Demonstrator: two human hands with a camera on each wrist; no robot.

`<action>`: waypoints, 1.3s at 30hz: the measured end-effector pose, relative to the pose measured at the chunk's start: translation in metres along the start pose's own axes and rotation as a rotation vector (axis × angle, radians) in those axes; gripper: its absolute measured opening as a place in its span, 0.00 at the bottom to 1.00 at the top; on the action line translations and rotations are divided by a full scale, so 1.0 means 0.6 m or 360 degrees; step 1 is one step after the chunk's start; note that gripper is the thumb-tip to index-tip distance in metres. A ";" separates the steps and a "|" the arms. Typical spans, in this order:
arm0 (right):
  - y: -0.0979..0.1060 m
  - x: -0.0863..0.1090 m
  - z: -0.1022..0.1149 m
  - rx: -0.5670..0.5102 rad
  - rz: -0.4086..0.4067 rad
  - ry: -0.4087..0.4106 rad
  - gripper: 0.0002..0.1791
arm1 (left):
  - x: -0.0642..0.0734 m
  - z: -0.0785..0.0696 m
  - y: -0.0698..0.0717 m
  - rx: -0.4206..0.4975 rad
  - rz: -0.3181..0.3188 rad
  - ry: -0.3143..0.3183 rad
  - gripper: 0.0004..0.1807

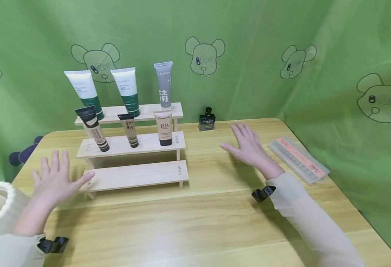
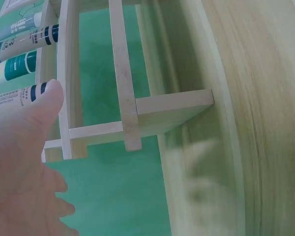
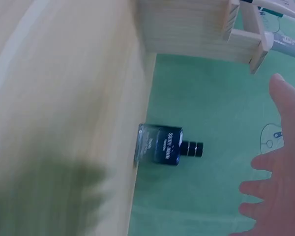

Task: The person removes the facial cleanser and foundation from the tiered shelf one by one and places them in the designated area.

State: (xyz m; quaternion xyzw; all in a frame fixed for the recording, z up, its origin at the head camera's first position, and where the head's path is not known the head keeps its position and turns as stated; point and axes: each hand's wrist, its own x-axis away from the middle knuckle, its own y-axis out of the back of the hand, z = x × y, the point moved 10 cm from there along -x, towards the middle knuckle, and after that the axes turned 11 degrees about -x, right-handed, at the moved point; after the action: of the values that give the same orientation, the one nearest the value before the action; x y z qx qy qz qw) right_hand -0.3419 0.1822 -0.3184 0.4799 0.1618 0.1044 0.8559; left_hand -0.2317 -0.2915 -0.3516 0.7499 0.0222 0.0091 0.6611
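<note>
My left hand hovers with spread fingers at the left end of a three-step wooden rack, holding nothing. Spread likewise, my right hand is over the table to the right of the rack, nearest a dark perfume bottle that stands upright at the back. On the top step stand two white-and-green tubes and a grey tube. The middle step carries a black-and-beige tube, a small brown tube and a pink BB cream tube. Nothing stands on the lowest step.
A clear plastic case with a pink label lies at the table's right side. At the left edge stands a white ribbed basket. Green curtain with bear drawings hangs behind and beside the wooden table.
</note>
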 end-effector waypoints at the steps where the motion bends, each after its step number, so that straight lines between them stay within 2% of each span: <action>1: 0.001 -0.003 0.006 -0.0021 -0.0008 0.0026 0.47 | 0.000 -0.002 0.000 0.0001 -0.0007 -0.0009 0.57; 14: -0.007 -0.032 0.104 -0.0382 0.0000 0.0196 0.43 | 0.012 -0.014 -0.009 0.0036 -0.0072 -0.0118 0.57; 21: -0.022 -0.049 0.153 -0.0563 -0.0004 0.0252 0.39 | 0.019 -0.021 -0.018 0.0114 -0.0100 -0.0210 0.57; 26: -0.034 -0.062 0.186 -0.0762 -0.0018 0.0328 0.35 | 0.020 -0.027 -0.023 0.0186 -0.0089 -0.0261 0.56; 34: -0.061 -0.083 0.220 -0.1100 0.0015 0.0309 0.31 | 0.019 -0.032 -0.030 0.0280 -0.0094 -0.0334 0.52; 39: -0.077 -0.096 0.231 -0.1247 0.0015 0.0308 0.26 | 0.021 -0.034 -0.034 0.0316 -0.0115 -0.0381 0.50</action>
State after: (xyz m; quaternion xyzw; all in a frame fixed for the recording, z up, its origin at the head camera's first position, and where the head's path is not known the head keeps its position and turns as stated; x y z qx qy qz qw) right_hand -0.3420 0.0300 -0.2800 0.1060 0.1874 0.2070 0.9544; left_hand -0.2203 -0.2681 -0.3692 0.8060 -0.0290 -0.1063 0.5816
